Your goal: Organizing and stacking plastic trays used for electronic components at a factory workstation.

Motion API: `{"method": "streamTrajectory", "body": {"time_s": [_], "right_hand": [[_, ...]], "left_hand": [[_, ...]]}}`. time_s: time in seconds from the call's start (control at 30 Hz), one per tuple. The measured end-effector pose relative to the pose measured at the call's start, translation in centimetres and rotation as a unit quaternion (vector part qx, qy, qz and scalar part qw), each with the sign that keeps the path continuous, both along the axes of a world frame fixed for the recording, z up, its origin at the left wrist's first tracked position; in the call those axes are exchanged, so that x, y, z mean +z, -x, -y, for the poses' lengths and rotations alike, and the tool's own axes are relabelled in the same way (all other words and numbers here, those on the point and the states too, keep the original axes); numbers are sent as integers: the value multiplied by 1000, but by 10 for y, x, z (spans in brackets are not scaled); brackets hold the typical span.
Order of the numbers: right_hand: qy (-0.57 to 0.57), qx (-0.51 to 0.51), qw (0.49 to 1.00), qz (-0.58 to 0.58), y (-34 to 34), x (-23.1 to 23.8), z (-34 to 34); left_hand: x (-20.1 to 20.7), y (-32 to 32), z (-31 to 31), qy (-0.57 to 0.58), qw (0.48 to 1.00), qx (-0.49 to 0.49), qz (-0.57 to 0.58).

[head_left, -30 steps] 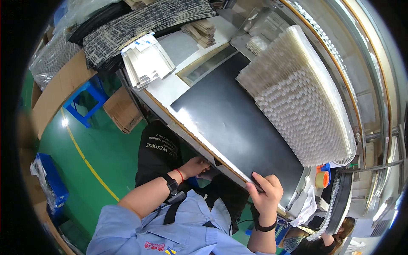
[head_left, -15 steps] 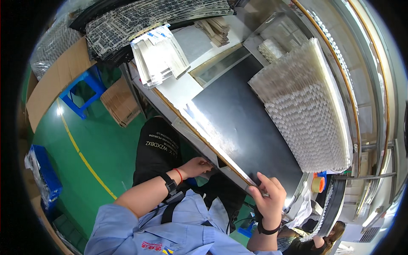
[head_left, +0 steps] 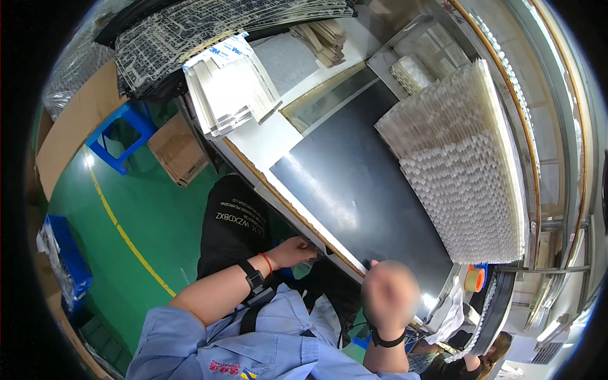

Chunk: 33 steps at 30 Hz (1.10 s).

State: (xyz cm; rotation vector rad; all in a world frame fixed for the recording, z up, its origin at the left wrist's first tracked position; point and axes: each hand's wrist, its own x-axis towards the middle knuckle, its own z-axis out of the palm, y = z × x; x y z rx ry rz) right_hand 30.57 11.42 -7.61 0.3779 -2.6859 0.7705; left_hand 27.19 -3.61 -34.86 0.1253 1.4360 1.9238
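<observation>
The right hand (head_left: 391,291) is at the near edge of the table (head_left: 269,138). It is too blurry, so I cannot tell if it is squeezed tight, let go, or holding a thing. 1 fingertip pokes out of the blur, close to the edge of the big black sheet (head_left: 361,171). The left hand (head_left: 294,251) is off to the left of the right hand, by the front side of the table and over the person's lap. Its fingers are bent, but I cannot tell if they pinch something.

The black sheet lies flat on the table, ahead of the right hand and to its left. Light makes a bright patch on it. Ahead of the right hand and to its right is a big stack of bumpy white pieces (head_left: 462,183). A roll of orange tape (head_left: 474,278) is to the right of the right hand.

Far ahead of the left hand, a bit to its left, is a pile of flat white strips (head_left: 228,88). Dark patterned sheets (head_left: 202,41) lie past that pile. Well to the left of both hands are a blue stool (head_left: 136,149) and a blue bin (head_left: 66,256). The left wrist, just behind its hand, has a red string (head_left: 269,261) and a black watch (head_left: 254,277).
</observation>
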Motion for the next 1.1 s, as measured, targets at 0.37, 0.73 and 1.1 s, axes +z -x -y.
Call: {"method": "streamTrajectory", "body": {"time_s": [0.37,0.73,1.1], "right_hand": [[-5,9,1000,-11,0,-4,-2],[-6,15,1000,-22,0,-4,-3],[-9,12,1000,-25,0,-5,-2]], "left_hand": [[-4,1,-3,-38,999,-33,16],[39,6,7,-62,996,6,66],[36,9,9,-36,997,-51,38]]}}
